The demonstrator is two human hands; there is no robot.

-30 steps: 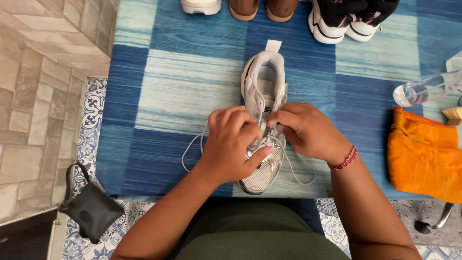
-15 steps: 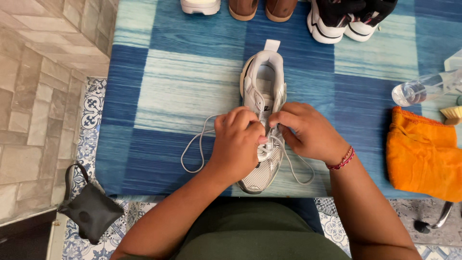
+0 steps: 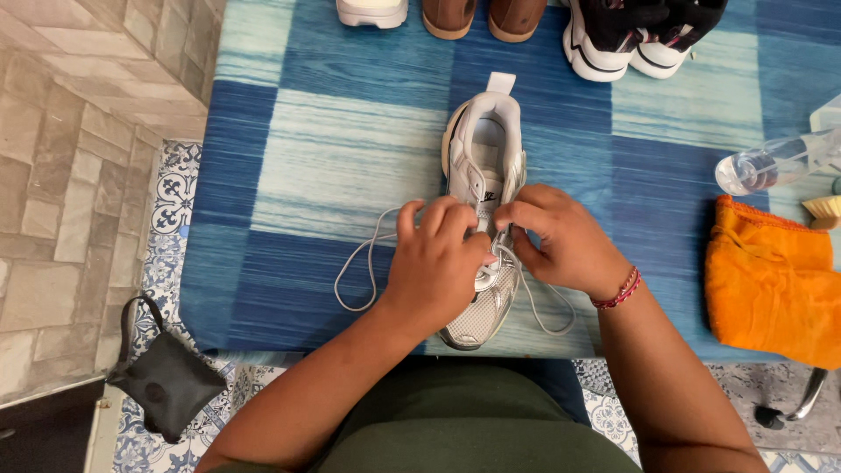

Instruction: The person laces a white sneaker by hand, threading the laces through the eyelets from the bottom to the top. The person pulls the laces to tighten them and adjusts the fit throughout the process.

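A grey and white sneaker [image 3: 484,149] lies on a blue checked table [image 3: 298,166], heel away from me and toe toward me. My left hand [image 3: 438,263] rests over the middle of the shoe, fingers pinched on the lace near the eyelets. My right hand [image 3: 561,241], with a red bracelet at the wrist, grips the lace on the shoe's right side. A loop of white lace [image 3: 359,271] trails to the left over the table, and another loop [image 3: 547,311] hangs to the right.
Along the table's far edge stand a white shoe [image 3: 372,12], a brown pair [image 3: 482,17] and a black and white pair [image 3: 639,35]. An orange cloth [image 3: 771,285], a clear bottle [image 3: 771,162] and a brush [image 3: 823,210] lie at the right. A dark pouch [image 3: 166,381] sits on the floor.
Both hands have moved slightly up the shoe toward the tongue, and the left lace loop has spread wider over the table.
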